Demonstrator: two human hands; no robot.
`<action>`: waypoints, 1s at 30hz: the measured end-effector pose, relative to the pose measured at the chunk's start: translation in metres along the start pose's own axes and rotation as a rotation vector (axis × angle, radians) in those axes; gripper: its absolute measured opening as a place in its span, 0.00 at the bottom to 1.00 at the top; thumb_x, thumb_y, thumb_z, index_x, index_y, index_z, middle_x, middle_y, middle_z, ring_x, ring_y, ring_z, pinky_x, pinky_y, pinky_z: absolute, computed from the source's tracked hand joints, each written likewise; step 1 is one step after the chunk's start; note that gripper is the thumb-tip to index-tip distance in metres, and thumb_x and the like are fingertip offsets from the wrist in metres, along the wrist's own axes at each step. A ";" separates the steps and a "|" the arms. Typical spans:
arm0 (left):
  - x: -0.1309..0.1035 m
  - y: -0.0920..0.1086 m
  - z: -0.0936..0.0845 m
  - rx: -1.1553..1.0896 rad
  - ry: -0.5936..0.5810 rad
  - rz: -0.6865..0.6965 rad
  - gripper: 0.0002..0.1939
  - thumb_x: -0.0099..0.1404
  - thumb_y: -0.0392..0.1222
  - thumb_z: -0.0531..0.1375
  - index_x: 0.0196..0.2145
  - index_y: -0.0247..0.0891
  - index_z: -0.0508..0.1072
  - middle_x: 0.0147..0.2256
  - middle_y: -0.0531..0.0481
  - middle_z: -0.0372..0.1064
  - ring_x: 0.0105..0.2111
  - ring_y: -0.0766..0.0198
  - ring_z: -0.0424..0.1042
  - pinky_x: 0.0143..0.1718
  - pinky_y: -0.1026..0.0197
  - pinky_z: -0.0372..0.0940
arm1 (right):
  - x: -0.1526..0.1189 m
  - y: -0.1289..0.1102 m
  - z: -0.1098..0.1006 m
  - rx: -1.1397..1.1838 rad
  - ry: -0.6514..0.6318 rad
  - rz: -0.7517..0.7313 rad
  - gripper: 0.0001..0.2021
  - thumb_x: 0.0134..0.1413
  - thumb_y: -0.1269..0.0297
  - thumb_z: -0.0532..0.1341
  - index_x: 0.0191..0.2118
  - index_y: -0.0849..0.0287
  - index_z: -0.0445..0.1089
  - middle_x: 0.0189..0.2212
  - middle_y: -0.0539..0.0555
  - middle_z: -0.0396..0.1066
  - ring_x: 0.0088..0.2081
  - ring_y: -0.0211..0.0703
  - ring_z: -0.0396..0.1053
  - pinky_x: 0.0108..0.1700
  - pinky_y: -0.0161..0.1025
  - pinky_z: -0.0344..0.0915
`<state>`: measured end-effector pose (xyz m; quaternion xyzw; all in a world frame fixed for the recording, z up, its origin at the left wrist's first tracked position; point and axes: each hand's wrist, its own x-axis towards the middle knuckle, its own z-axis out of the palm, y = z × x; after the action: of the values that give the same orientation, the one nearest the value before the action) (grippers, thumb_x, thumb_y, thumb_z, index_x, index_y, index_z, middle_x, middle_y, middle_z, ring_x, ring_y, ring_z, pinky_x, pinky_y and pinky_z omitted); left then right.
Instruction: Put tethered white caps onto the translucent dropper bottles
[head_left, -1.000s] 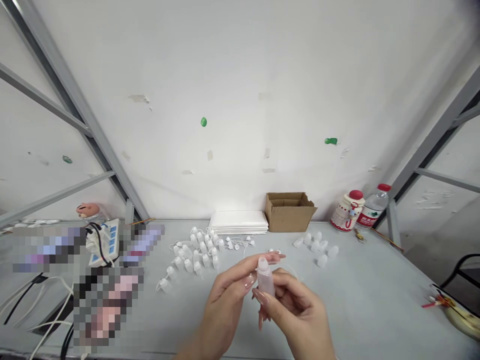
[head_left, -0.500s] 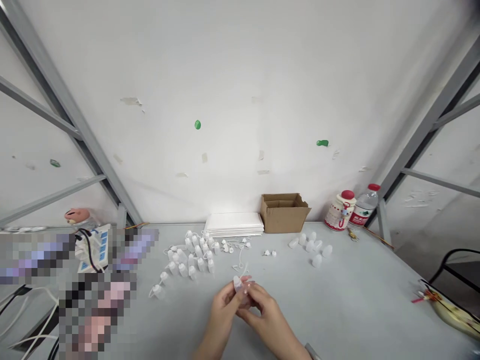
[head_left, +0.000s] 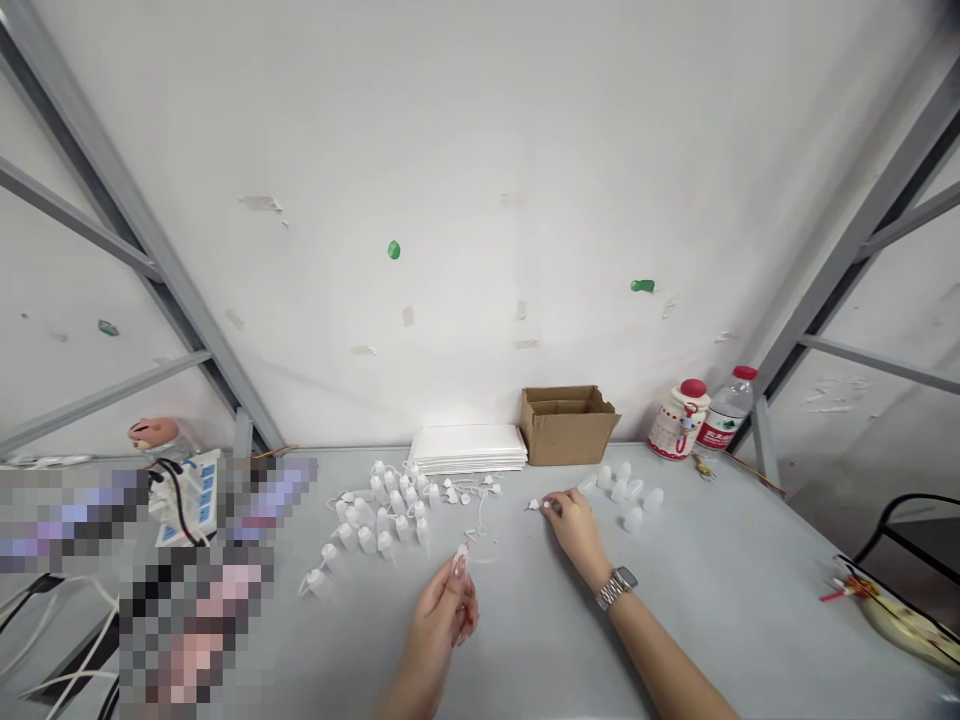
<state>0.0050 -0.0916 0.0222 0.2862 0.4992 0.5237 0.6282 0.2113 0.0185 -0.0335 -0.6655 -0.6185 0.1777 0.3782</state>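
Note:
My left hand (head_left: pixel 446 605) is closed low in the middle, pinching a small white bottle (head_left: pixel 461 551) between thumb and fingers; most of it is hidden. A thin white strap shows just to its right. My right hand (head_left: pixel 574 525), with a metal watch on the wrist, reaches across the table. Its fingertips are closed on a small white cap (head_left: pixel 548 504), partly covered by them. Close by on the left lies another small white cap piece (head_left: pixel 533 504). Several white straps with caps (head_left: pixel 480 510) lie loose beyond my left hand.
Several capped small bottles (head_left: pixel 385 543) stand at left; several uncapped translucent ones (head_left: pixel 633 519) lie at right. Along the wall are a white stack (head_left: pixel 469 450), a cardboard box (head_left: pixel 570 440), a red-lidded jar (head_left: pixel 679 425) and a water bottle (head_left: pixel 726 415). A power strip (head_left: pixel 202 495) sits far left.
My hands were together on the small white bottle. My right hand has left it and moved forward and right to the loose caps. My left hand keeps the bottle, slightly further left.

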 end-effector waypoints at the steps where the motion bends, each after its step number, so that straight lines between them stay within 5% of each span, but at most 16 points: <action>1: -0.001 0.000 0.000 -0.018 -0.011 0.000 0.33 0.47 0.60 0.63 0.46 0.35 0.70 0.22 0.57 0.59 0.17 0.75 0.58 0.16 0.69 0.48 | -0.001 -0.001 0.000 0.007 0.000 -0.010 0.05 0.46 0.68 0.58 0.28 0.60 0.72 0.32 0.58 0.69 0.38 0.51 0.66 0.44 0.44 0.58; 7: -0.005 0.011 0.003 0.034 -0.101 0.086 0.33 0.49 0.55 0.64 0.50 0.36 0.68 0.29 0.48 0.69 0.24 0.68 0.66 0.22 0.66 0.56 | -0.006 -0.018 -0.016 0.130 0.008 -0.023 0.12 0.52 0.59 0.56 0.27 0.61 0.69 0.29 0.60 0.70 0.33 0.51 0.68 0.39 0.46 0.61; 12: -0.009 0.027 0.011 0.149 -0.104 0.264 0.19 0.52 0.53 0.62 0.36 0.35 0.75 0.30 0.45 0.74 0.26 0.64 0.69 0.28 0.62 0.62 | -0.034 -0.075 -0.046 0.447 -0.126 -0.079 0.14 0.53 0.53 0.57 0.32 0.61 0.69 0.28 0.54 0.72 0.29 0.43 0.70 0.34 0.40 0.66; 18: -0.021 0.041 0.021 0.203 -0.130 0.329 0.21 0.53 0.53 0.61 0.38 0.35 0.75 0.26 0.48 0.72 0.24 0.64 0.67 0.26 0.62 0.64 | -0.066 -0.124 -0.063 0.687 -0.193 -0.277 0.06 0.51 0.60 0.62 0.32 0.57 0.72 0.29 0.53 0.71 0.34 0.42 0.68 0.38 0.39 0.65; 23: -0.026 0.050 0.019 0.174 -0.241 0.213 0.19 0.52 0.53 0.62 0.34 0.33 0.75 0.25 0.49 0.69 0.20 0.66 0.66 0.21 0.63 0.63 | -0.061 -0.120 -0.070 0.726 -0.280 -0.374 0.05 0.48 0.63 0.64 0.32 0.55 0.75 0.27 0.53 0.71 0.31 0.42 0.68 0.34 0.40 0.66; 30: -0.030 0.061 0.018 0.092 -0.496 -0.017 0.20 0.57 0.54 0.57 0.21 0.31 0.70 0.17 0.53 0.61 0.13 0.74 0.58 0.14 0.68 0.53 | -0.045 -0.127 -0.092 0.834 -0.573 -0.401 0.04 0.43 0.63 0.67 0.30 0.53 0.76 0.27 0.51 0.71 0.28 0.40 0.69 0.31 0.39 0.67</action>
<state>0.0007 -0.0990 0.0919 0.4299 0.3554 0.4089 0.7223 0.1805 -0.0575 0.1080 -0.2526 -0.6887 0.5066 0.4530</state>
